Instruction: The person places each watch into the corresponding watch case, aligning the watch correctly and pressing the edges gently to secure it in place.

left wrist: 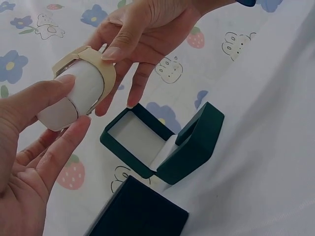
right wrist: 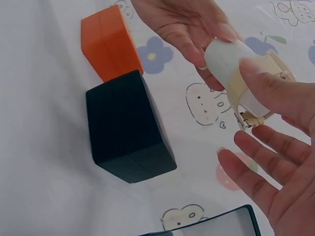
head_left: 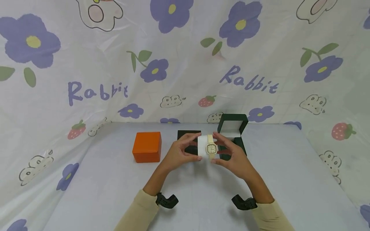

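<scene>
A wristwatch (head_left: 212,148) with a cream strap and a squarish face is wrapped around a white watch cushion (head_left: 203,146). The left hand (head_left: 182,152) grips the cushion's left end between thumb and fingers. On the other side, the right hand (head_left: 232,155) pinches the watch at its strap, thumb below and index finger above in the head view. The strap's buckle (right wrist: 246,119) shows in the right wrist view. Behind the right hand stands a dark green watch box (head_left: 233,123), its lid raised. A closed dark box (head_left: 189,132) is partly hidden behind the left hand.
An orange box (head_left: 146,147) sits on the white tabletop (head_left: 107,179), left of the left hand. A printed cloth (head_left: 185,86) with flowers and rabbits hangs behind the table. Both wrists wear black camera mounts (head_left: 167,201).
</scene>
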`<state>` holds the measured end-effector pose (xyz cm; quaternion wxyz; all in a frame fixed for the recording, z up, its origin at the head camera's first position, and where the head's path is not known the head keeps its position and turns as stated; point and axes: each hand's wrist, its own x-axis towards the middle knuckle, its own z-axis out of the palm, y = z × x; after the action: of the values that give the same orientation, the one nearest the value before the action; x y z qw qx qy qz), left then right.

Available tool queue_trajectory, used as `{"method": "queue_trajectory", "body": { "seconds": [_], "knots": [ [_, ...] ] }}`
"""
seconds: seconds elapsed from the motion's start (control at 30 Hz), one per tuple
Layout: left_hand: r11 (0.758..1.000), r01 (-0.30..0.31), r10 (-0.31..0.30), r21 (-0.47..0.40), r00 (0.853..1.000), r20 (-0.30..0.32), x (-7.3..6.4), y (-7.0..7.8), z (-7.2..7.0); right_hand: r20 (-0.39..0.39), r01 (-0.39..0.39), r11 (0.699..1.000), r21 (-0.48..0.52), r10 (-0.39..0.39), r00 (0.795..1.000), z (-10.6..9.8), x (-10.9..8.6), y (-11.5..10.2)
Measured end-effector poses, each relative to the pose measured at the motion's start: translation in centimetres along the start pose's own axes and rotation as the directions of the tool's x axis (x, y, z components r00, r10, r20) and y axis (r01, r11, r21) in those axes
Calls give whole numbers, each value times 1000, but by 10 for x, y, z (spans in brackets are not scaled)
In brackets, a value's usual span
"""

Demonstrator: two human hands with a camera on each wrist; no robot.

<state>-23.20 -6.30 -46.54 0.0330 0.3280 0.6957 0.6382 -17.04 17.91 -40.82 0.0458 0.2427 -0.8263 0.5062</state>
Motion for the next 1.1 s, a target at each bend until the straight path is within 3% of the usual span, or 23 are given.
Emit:
{"method": "queue_trajectory", "body": {
  "seconds": [0.5, 0.8, 1.1],
  "knots": [
    [1000, -3, 3, 4, 1000, 30, -1, 1, 0, 20, -8, 999, 35, 7, 1000, -1, 0, 2],
    [1000, -14, 15, -19, 999, 51, -1, 0, 1, 16, -22, 999, 40, 21, 1000, 2, 1, 36],
    [999, -10, 11, -31, 999, 51, -1, -1, 1, -1, 28, 997, 65, -28, 1000, 2, 1, 43]
  ]
}}
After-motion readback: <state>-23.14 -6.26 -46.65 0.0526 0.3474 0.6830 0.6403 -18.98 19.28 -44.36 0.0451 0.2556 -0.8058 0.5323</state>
